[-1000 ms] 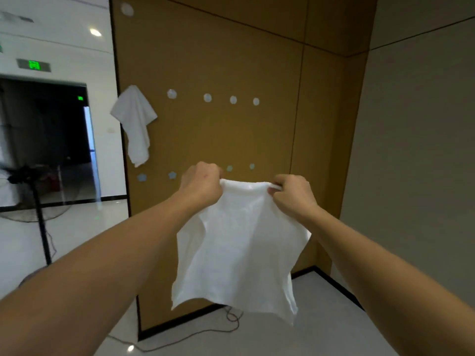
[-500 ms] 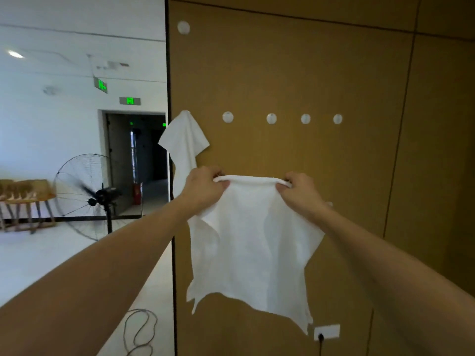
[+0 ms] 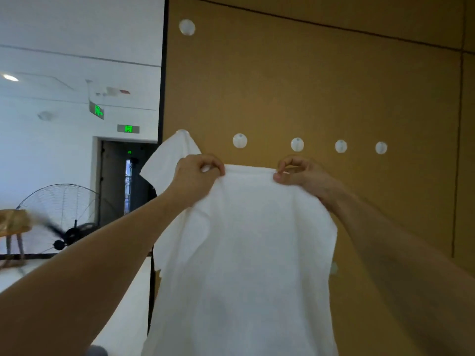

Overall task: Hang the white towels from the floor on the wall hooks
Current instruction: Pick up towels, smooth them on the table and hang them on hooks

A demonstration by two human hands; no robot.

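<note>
I hold a white towel (image 3: 246,253) spread in front of the brown wall panel (image 3: 308,86). My left hand (image 3: 198,173) pinches its top left corner and my right hand (image 3: 298,172) pinches its top right corner. The top edge is stretched between them, just below a row of round white hooks. The nearest bare hook (image 3: 239,140) is above the gap between my hands, with another hook (image 3: 297,144) above my right hand. A second white towel (image 3: 167,163) hangs from the leftmost hook, partly behind my left hand.
Two more bare hooks (image 3: 340,146) (image 3: 381,147) continue the row to the right, and one hook (image 3: 187,27) sits higher up. Left of the panel's edge are an open hall, a standing fan (image 3: 64,227) and a dark doorway (image 3: 123,181).
The wall and hooks have come much closer. Both hands have raised the stretched towel until its top edge is just under the hook row.
</note>
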